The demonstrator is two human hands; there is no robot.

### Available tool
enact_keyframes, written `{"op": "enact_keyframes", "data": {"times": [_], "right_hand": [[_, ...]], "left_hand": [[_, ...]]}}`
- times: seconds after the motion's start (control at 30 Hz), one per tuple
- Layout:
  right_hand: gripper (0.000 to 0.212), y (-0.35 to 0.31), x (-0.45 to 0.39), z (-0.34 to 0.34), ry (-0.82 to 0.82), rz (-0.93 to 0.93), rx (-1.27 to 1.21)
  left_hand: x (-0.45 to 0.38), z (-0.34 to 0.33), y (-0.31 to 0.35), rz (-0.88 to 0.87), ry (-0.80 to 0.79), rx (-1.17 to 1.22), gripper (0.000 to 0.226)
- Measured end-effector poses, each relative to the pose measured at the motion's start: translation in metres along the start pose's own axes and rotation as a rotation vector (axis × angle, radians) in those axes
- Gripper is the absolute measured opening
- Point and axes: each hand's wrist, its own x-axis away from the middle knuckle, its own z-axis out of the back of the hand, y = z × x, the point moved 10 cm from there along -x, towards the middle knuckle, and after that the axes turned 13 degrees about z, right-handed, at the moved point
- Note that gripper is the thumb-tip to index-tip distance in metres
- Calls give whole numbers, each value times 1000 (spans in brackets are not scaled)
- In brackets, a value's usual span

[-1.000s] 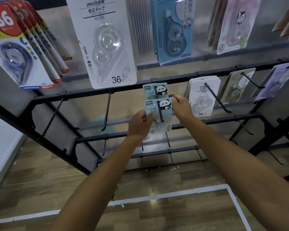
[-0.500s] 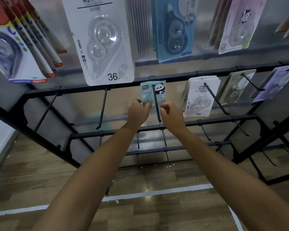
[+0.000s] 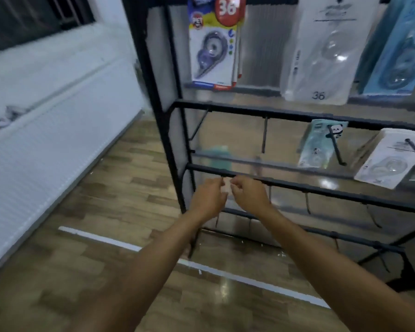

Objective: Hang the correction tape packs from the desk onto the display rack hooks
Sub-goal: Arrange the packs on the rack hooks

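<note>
The black display rack was taken as the landmark, its upper crossbar running across the right half of the view. On a hook fixed to that crossbar, the panda correction tape packs were seen hanging, tilted and somewhat blurred, so that their number could not be told. Just to the right of them, on a neighbouring hook of the same bar, a white pack marked with grey print was hung. Above the crossbar, larger packs were suspended: a colourful pack bearing a red "36" near the rack's left upright, a big white pack with "36" printed low on it further right, and a blue pack at the far right edge. Both hands were held low, in front of the rack's second crossbar, well below and to the left of the panda packs. The left hand was seen with fingers loosely curled and nothing held in them; the right hand was held just beside it, its fingers likewise curled and nothing gripped. The two hands were nearly touching at the fingertips. Beneath the rack, a wood-patterned floor crossed by a white line was visible, and a white wall panel was seen left of the rack.
</note>
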Motion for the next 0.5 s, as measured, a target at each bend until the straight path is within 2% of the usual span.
{"op": "enact_keyframes", "data": {"times": [0.1,0.3,0.5], "right_hand": [[23,-94,-6,-68,-111,162,9],[28,-281,15,-212,-262,405,-97],[29,-456,63,-353,-462,574,-177]], "left_hand": [[40,58,-84,35,73,-38,30],[137,159,-267,185,182,-79,39],[255,241,-454,522,333,-39,35]]}}
